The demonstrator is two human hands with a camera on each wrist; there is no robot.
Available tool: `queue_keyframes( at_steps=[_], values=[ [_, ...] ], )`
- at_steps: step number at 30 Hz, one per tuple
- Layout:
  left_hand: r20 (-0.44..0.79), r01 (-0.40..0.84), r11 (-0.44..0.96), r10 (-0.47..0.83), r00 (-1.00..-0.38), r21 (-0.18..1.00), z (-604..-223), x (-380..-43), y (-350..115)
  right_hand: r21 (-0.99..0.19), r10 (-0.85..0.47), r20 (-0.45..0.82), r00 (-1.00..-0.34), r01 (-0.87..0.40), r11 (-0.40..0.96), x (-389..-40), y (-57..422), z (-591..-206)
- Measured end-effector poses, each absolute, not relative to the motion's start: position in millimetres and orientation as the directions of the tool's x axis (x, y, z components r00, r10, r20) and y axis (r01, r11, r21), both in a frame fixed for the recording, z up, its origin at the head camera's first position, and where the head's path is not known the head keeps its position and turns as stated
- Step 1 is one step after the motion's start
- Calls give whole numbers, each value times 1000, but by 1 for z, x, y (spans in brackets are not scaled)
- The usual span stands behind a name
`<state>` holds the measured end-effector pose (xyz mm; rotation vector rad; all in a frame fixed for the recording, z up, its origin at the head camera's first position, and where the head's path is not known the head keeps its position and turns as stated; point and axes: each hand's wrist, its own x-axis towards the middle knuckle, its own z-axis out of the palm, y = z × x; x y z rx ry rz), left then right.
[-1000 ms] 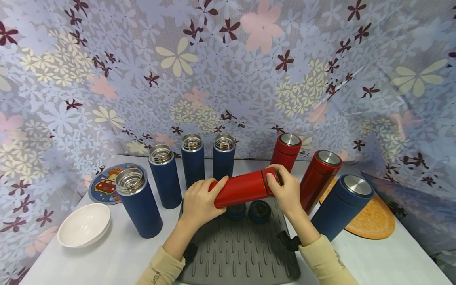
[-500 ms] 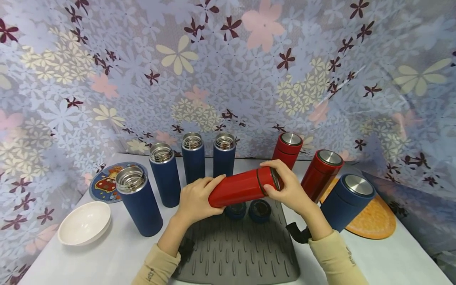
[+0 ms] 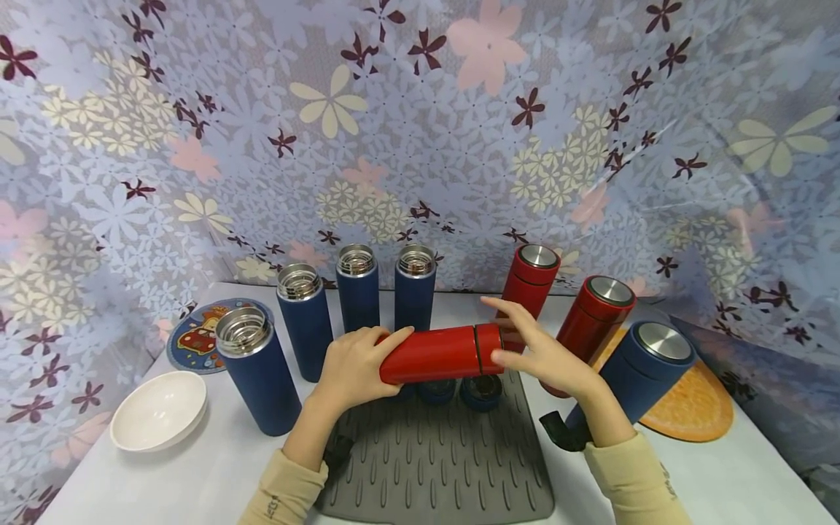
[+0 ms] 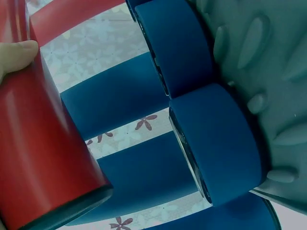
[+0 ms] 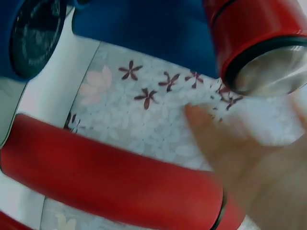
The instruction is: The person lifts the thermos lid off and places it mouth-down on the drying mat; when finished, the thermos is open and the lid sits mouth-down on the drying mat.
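My left hand (image 3: 354,368) grips the base end of a red thermos bottle (image 3: 433,356), which lies nearly level above the grey ridged mat (image 3: 440,467). Its lid end with a dark ring points right. Just off that end, my right hand (image 3: 551,357) has its fingers spread and thumb apart; it is blurred in the right wrist view, where the steel-topped lid (image 5: 273,72) shows. Under the bottle, blue lids (image 3: 482,392) sit on the mat, two of them large in the left wrist view, like this nearer lid (image 4: 220,143).
Several lidless blue bottles (image 3: 259,383) stand at left and back. Two capped red bottles (image 3: 587,324) and a capped blue bottle (image 3: 646,375) stand right. A white bowl (image 3: 157,415) and round cartoon mat (image 3: 190,343) lie left, an orange round mat (image 3: 698,405) right.
My right hand's fingers have come off the lid end, spread apart and shifted right. The red bottle, still gripped by my left hand, has swung from a slant to nearly level.
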<state>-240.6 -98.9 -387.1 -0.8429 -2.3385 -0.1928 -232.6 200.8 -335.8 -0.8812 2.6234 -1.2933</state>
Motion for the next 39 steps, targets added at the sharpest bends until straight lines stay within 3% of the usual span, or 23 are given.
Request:
queue_keyframes(
  at_steps=[4,8,17,28,31,36,39],
  values=[
    [626,610,785,530,-572,-107,-386,-241,-100,-770,-428,18,-904,-286,571,-232,198,-335],
    [632,612,782,534,-562,-117,-386,-240,-101,-811,-412,-67,-909,-191,553,-232,196,-336],
    [632,618,776,542,-553,-124,-387,-240,-103,-869,-527,22,-849,-277,410,-236,202,-348],
    [605,616,780,543,-582,-108,-385,-239,-104,-783,-573,208,-793,-486,388,-237,203,-354],
    [610,611,784,537,-583,-106,-384,-239,-105,-808,-565,174,-807,-445,386,-236,202,-353],
    [621,605,790,526,-581,-103,-385,-240,-106,-808,-439,41,-898,-288,513,-233,197,-347],
    [619,606,790,526,-584,-100,-385,-241,-107,-799,-408,3,-913,-247,548,-233,194,-346]
  ],
)
